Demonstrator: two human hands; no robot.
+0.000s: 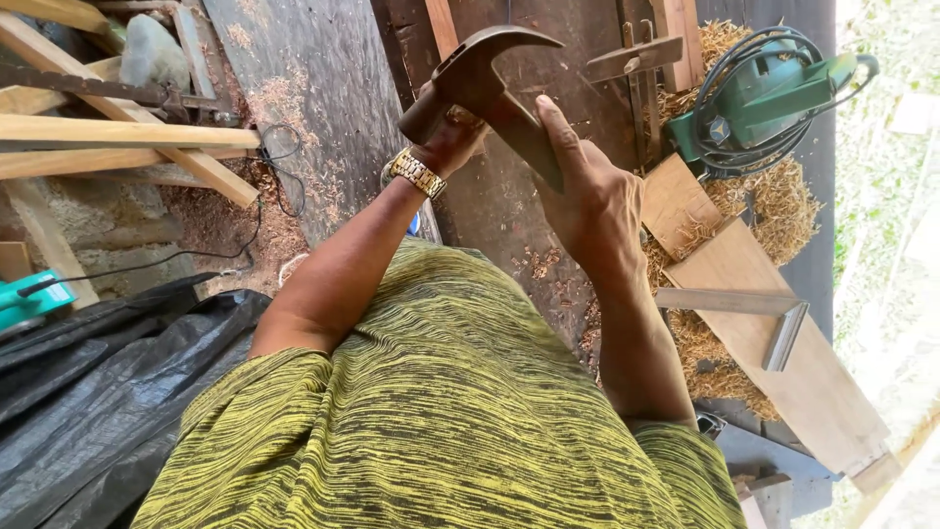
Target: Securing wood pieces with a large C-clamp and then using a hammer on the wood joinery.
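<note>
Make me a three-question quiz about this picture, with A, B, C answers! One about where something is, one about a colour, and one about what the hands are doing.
1. Where does the metal try square lie?
A. On the pale wooden board
B. On the black plastic sheet
C. On the person's lap

2. What colour is the power tool with the coiled black cable?
A. Red
B. Green
C. Yellow

3. What are the two hands doing?
A. Both hang empty
B. Both hold the dark metal claw hammer
C. One holds a saw

Answers:
1 A: the metal try square rests on the pale wooden board among shavings.
2 B: the power tool has a green body.
3 B: the left hand grips the claw hammer from under its head, and the right hand holds its handle.
</note>
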